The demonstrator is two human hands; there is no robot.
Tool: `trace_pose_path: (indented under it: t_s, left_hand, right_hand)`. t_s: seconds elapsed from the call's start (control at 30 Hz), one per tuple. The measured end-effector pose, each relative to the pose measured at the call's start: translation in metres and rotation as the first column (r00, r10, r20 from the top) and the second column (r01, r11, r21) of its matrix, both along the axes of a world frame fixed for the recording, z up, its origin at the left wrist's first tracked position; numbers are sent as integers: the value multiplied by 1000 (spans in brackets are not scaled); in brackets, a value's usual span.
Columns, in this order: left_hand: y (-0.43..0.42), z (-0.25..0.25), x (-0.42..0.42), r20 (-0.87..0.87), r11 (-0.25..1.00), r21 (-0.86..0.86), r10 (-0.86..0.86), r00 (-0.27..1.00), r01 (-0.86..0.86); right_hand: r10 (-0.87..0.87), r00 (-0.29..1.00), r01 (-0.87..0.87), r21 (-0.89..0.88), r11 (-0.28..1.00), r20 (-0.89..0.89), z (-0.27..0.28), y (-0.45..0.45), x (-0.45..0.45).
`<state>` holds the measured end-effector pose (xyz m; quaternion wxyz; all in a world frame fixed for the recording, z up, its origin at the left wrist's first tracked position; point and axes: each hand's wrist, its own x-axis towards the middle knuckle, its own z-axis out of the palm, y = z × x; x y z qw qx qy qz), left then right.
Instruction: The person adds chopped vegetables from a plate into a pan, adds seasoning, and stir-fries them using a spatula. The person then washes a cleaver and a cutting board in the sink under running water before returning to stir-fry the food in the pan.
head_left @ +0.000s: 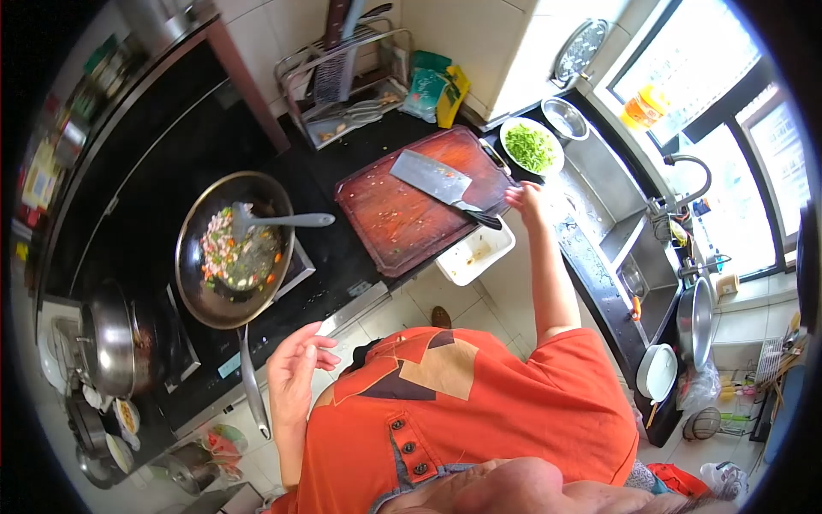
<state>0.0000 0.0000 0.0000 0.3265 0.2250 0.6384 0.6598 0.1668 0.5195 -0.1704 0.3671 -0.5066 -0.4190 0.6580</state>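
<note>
My left hand (295,364) is in mid-air with its fingers apart, holding nothing, to the right of the frying pan's long handle (250,377). The frying pan (235,310) is on the stove with diced pink, orange and green food (221,244) in it. A grey spatula (295,220) rests across its rim. My right hand (528,204) is stretched out by the cutting board's (390,231) right corner, just below a white bowl (557,164) of chopped greens (528,147). Its fingers look extended and nothing shows in them. A cleaver (428,176) lies on the board.
A white bin (479,265) sits at the board's near edge. Behind the board are a wire rack (295,77) and green and yellow packets (428,81). A metal bowl (565,118) and sink (664,300) are on the right, a steel pot (111,338) at left.
</note>
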Motion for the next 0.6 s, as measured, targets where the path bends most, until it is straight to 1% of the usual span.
trace_pose_path:
  t_s: [0.03,0.07,0.1,0.17,0.23,0.3,0.33,0.37,0.43,0.47,0.5,0.53,0.57,0.6]
  left_hand:
    - [3,-1,-7,12,999,-16,-45,999,46]
    - [4,-2,-14,26,996,-31,-87,996,88]
    - [56,3,21,45,992,-84,-89,995,92]
    - [92,-4,24,111,983,-98,-141,984,152]
    - [126,-10,32,122,980,-108,-156,980,169]
    - [148,-8,42,138,975,-133,-157,978,175]
    - [156,-6,47,146,971,-141,-171,974,192]
    - [163,-5,52,154,967,-148,-184,971,207]
    - [172,-3,58,145,967,-163,-171,975,194]
    - [175,-5,59,143,968,-171,-160,977,184]
    - [178,-7,61,142,968,-178,-151,978,175]
    - [181,-8,62,140,968,-186,-146,979,170]
    - [184,-10,63,138,969,-192,-129,982,154]
    - [186,-11,64,141,968,-188,-140,980,166]
  right_hand:
    - [-123,992,122,-31,992,-16,-3,4,4]
    - [-167,985,166,34,986,32,-7,9,7]
    - [-197,973,194,33,980,123,-22,55,53]
    - [-167,976,151,118,981,140,-34,100,67]
    - [-132,970,128,34,991,204,-39,148,76]
    - [7,987,-9,12,1000,162,-46,176,80]
    - [-10,977,14,-14,1000,212,-51,186,78]
    - [7,978,-1,-27,1000,211,-57,193,77]
    - [67,931,-92,54,994,358,-68,205,75]
    - [15,950,-44,89,995,311,-76,206,74]
    - [28,951,-56,81,995,309,-83,206,75]
    - [-32,964,-11,162,987,263,-89,207,76]
    - [-86,974,33,241,970,212,-95,207,75]
    - [-63,992,38,229,973,106,-90,203,79]
